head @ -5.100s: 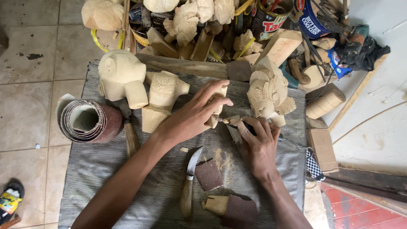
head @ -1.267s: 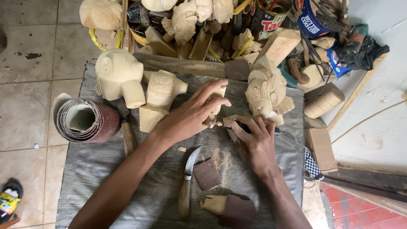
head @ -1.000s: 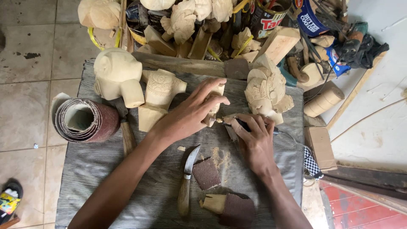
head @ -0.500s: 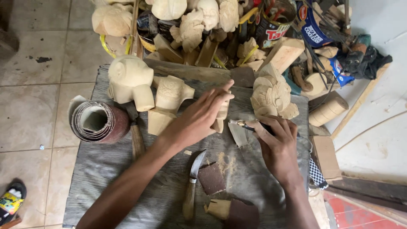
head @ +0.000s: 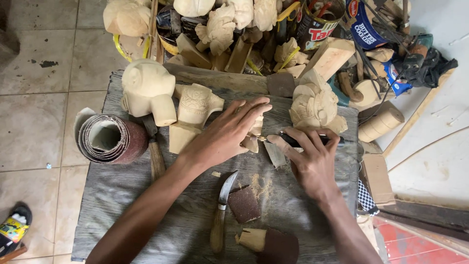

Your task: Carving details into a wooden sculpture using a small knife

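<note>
Both hands are seen from above on a worn grey board (head: 122, 195). A small pale wooden carving (head: 254, 134) is pinned down under the curled fingers of the left hand (head: 222, 139), near the board's middle. A slim dark-handled carving tool (head: 298, 140) is gripped in the closed right hand (head: 312, 161), its metal tip laid against the carving's right side.

Compared with five seconds ago, little has been changed: the same grip is kept by each hand and the tool tip is still held at the same spot, so the cutting appears to be slow, fine work. Only the view has been shifted slightly.

Room is tight behind the hands, where a carved bust (head: 193, 115), a round wooden head (head: 146, 90) and a carved lion-like head (head: 315, 105) are crowded along the far edge. More open board is left towards the viewer, though a curved knife (head: 221, 210), sandpaper scraps (head: 244, 204) and sawdust (head: 261, 186) are lying there. A sandpaper roll (head: 110, 139) is set at the left edge. The right edge is close beside the right wrist.
</note>
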